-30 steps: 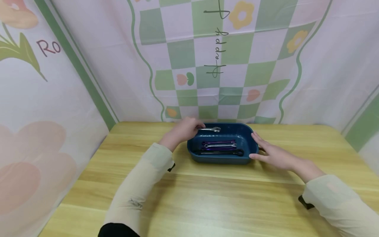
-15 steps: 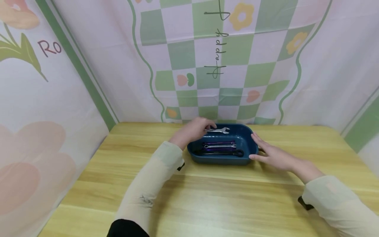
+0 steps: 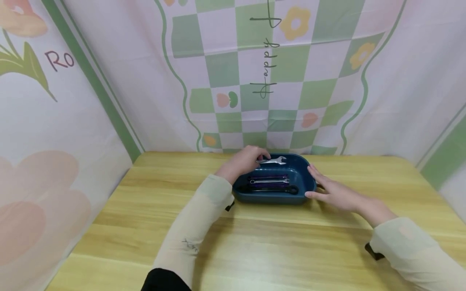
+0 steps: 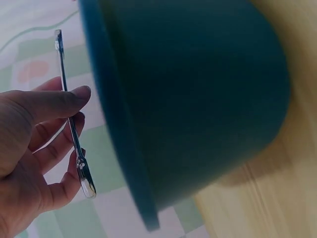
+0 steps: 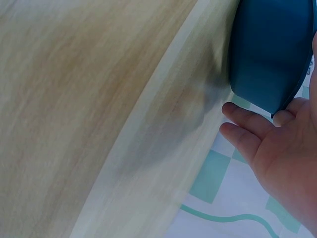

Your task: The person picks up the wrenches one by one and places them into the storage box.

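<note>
My left hand [image 3: 247,159] pinches a silver wrench [image 3: 274,161] between thumb and fingers, over the back left part of a dark blue plastic bin [image 3: 269,199]. The wrench's open end points right. In the left wrist view, the wrench [image 4: 74,133] stands outside the bin's rim line, held near its middle. Inside the bin lie several wrenches side by side: a silver one [image 3: 269,181], a purple one [image 3: 267,177] and a larger black one [image 3: 274,189] among them. My right hand [image 3: 336,193] rests against the bin's right end, thumb and fingers extended.
The bin stands near the back edge of a wood-grain table [image 3: 284,250]. Behind it hangs a cloth backdrop [image 3: 255,95] with green checks and flowers. Another printed cloth [image 3: 73,133] covers the left side.
My left hand has moved right, bringing the wrench further over the bin and showing more of its open end. My right hand has stayed at the bin's right end.
</note>
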`<state>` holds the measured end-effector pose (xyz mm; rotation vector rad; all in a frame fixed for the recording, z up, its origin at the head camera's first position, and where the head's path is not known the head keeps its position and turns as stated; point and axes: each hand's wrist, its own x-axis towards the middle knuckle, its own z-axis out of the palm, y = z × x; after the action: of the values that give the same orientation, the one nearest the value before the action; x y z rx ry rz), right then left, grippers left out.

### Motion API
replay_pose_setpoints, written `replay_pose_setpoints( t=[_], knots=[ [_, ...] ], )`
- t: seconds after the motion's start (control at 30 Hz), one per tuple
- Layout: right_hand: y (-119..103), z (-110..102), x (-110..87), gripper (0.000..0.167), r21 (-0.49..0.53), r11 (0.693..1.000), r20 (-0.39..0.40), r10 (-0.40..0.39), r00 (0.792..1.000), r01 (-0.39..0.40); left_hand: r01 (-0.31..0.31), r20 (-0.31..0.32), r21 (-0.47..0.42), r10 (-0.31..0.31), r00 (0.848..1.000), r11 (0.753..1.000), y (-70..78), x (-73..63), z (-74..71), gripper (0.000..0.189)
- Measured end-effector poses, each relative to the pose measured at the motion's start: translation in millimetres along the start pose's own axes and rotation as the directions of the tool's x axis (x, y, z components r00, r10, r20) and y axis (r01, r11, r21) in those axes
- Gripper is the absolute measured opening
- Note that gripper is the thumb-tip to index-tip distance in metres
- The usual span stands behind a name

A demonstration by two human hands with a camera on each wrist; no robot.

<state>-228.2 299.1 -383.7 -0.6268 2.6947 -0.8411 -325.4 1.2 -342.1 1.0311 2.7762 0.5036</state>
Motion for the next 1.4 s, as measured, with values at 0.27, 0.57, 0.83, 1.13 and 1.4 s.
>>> replay_pose_setpoints(
  t=[0.27, 0.57, 0.83, 1.13, 1.4],
  knots=[
    [0, 1, 0.4, 0.093, -0.003, 1.000, -0.004, 0.002, 1.000, -0.002, 0.006, 0.009, -0.030, -0.005, 1.000, 1.000, 3.1, 6.7, 8.1, 0.040],
    [1, 1, 0.2, 0.094, 0.008, 1.000, -0.010, 0.004, 1.000, -0.003, 0.019, -0.020, -0.008, -0.019, 1.000, 1.000, -2.6, 15.6, 21.2, 0.035],
    [-1, 1, -0.1, 0.093, 0.009, 1.000, 0.000, 0.013, 1.000, -0.013, 0.054, 0.000, 0.023, -0.054, 0.999, 0.998, -4.9, 21.9, 36.0, 0.030],
    [-1, 1, -0.1, 0.093, 0.013, 1.000, -0.002, 0.005, 1.000, -0.005, 0.085, 0.040, 0.043, -0.086, 0.995, 0.995, -2.1, 24.2, 41.0, 0.031],
    [0, 2, -0.8, 0.093, 0.005, 1.000, -0.003, 0.001, 1.000, -0.001, 0.146, 0.049, 0.047, -0.148, 0.988, 0.988, -1.3, 23.8, 46.6, 0.032]
  ],
)
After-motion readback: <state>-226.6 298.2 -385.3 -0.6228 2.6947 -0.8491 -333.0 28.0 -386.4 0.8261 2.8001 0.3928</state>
